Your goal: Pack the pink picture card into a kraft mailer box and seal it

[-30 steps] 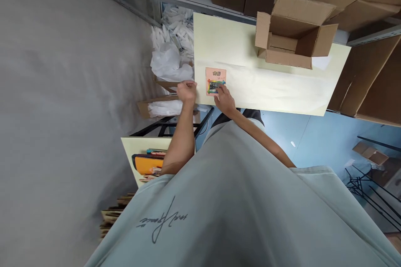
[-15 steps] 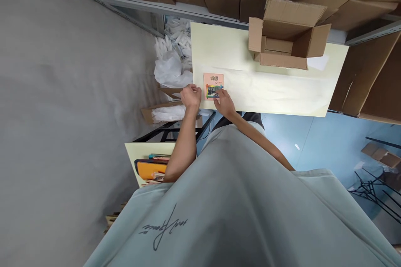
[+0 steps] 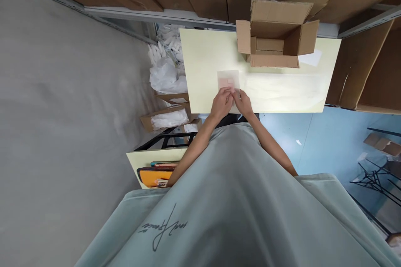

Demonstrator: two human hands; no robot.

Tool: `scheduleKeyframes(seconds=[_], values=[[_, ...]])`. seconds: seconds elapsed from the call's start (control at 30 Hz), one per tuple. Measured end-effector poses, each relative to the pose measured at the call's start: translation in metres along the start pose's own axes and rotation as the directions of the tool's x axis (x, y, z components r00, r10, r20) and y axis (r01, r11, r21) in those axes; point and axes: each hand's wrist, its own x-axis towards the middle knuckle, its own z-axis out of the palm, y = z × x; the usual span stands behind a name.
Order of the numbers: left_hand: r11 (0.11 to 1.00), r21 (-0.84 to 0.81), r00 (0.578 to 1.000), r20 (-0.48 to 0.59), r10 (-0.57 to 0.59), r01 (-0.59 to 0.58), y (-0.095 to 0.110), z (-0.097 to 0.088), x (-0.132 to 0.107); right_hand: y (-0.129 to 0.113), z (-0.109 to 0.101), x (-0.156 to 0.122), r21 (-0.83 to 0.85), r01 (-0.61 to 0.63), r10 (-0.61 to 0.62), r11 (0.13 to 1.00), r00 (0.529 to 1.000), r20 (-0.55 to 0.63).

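A thin, whitish see-through sleeve point(image 3: 232, 74) lies on the pale yellow tabletop, with the pink of a small booklet point(image 3: 224, 82) showing through it. Whether the booklet is inside or underneath, I cannot tell. My left hand point(image 3: 222, 103) is closed over the sleeve's near part, fingers bent together. My right hand point(image 3: 243, 102) meets it from the other side, thumb and fingers pinched at the sleeve. The fingertips of both hands almost touch and hide the near end of the sleeve and booklet.
An open cardboard box point(image 3: 275, 44) stands at the table's point(image 3: 206, 50) far edge, a white sheet point(image 3: 310, 57) beside it. A long whitish sheet point(image 3: 282, 91) lies to the right. White plastic bags point(image 3: 166, 75) fill boxes at left. Books point(image 3: 156, 175) rest on a lower-left surface.
My left hand has moved right, from beside the booklet to meet my right hand. The booklet's printed front showed before; now its pink shows through the whitish sleeve, farther right on the table.
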Motion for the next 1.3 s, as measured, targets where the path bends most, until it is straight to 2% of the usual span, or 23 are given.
scheduleKeyframes(seconds=[0.07, 0.13, 0.17, 0.23, 0.3, 0.33, 0.4, 0.47, 0.53, 0.7, 0.77, 0.9, 0.97, 1.1, 1.2, 1.3], values=[[1.000, -0.015, 0.995, 0.096, -0.018, 0.019, -0.006, 0.014, 0.008, 0.006, -0.018, 0.000, -0.167, -0.096, 0.072, 0.981, 0.987, -0.142], [0.998, -0.018, 0.991, 0.116, -0.064, 0.067, -0.011, 0.022, 0.013, 0.009, -0.028, -0.001, -0.246, -0.100, 0.051, 0.964, 0.978, -0.200], [0.995, -0.034, 0.990, 0.105, -0.090, 0.094, -0.012, 0.023, 0.015, 0.009, -0.028, -0.001, -0.265, -0.060, 0.015, 0.962, 0.985, -0.169], [0.987, -0.079, 0.989, 0.055, -0.135, 0.139, -0.012, 0.021, 0.015, 0.005, -0.022, -0.001, -0.283, 0.041, -0.053, 0.958, 0.998, -0.037], [0.978, -0.074, 0.978, -0.048, -0.201, 0.197, -0.010, 0.014, 0.015, 0.001, -0.010, -0.001, -0.314, 0.082, -0.058, 0.946, 0.995, 0.085], [0.967, -0.048, 0.960, -0.117, -0.253, 0.249, -0.010, 0.011, 0.015, -0.001, -0.003, -0.001, -0.341, 0.068, -0.033, 0.938, 0.993, 0.109], [0.915, -0.017, 0.890, -0.221, -0.397, 0.404, -0.011, 0.005, 0.018, -0.001, 0.008, -0.002, -0.387, 0.020, 0.023, 0.922, 0.994, 0.106], [0.843, -0.038, 0.818, -0.226, -0.530, 0.536, -0.015, 0.002, 0.024, 0.004, 0.015, -0.002, -0.389, -0.001, 0.037, 0.921, 0.996, 0.085], [0.808, -0.060, 0.789, -0.181, -0.587, 0.587, -0.020, 0.000, 0.032, 0.010, 0.016, -0.002, -0.356, 0.011, 0.015, 0.934, 0.997, 0.070], [0.837, -0.048, 0.833, -0.091, -0.546, 0.544, -0.018, -0.003, 0.037, 0.021, 0.009, 0.005, -0.328, 0.015, 0.009, 0.945, 0.997, 0.072], [0.857, -0.044, 0.853, -0.087, -0.515, 0.513, -0.007, -0.004, 0.033, 0.024, 0.003, 0.008, -0.293, 0.010, 0.018, 0.956, 0.995, 0.094], [0.899, 0.057, 0.899, -0.084, -0.430, 0.435, 0.024, 0.004, 0.025, 0.028, -0.017, 0.004, -0.090, -0.004, 0.018, 0.996, 0.988, 0.151], [0.910, 0.075, 0.912, -0.083, -0.401, 0.407, 0.039, 0.015, 0.026, 0.028, -0.031, -0.005, -0.050, -0.010, 0.017, 0.999, 0.990, 0.139], [0.916, 0.023, 0.915, -0.065, -0.398, 0.400, 0.058, 0.050, 0.041, 0.023, -0.058, -0.025, -0.145, -0.009, 0.010, 0.989, 1.000, 0.004], [0.915, -0.008, 0.914, -0.039, -0.403, 0.403, 0.064, 0.082, 0.056, 0.021, -0.070, -0.030, -0.238, -0.048, 0.033, 0.970, 0.997, -0.067], [0.904, -0.015, 0.904, -0.011, -0.428, 0.428, 0.064, 0.108, 0.068, 0.026, -0.080, -0.024, -0.328, -0.116, 0.083, 0.938, 0.990, -0.114]])
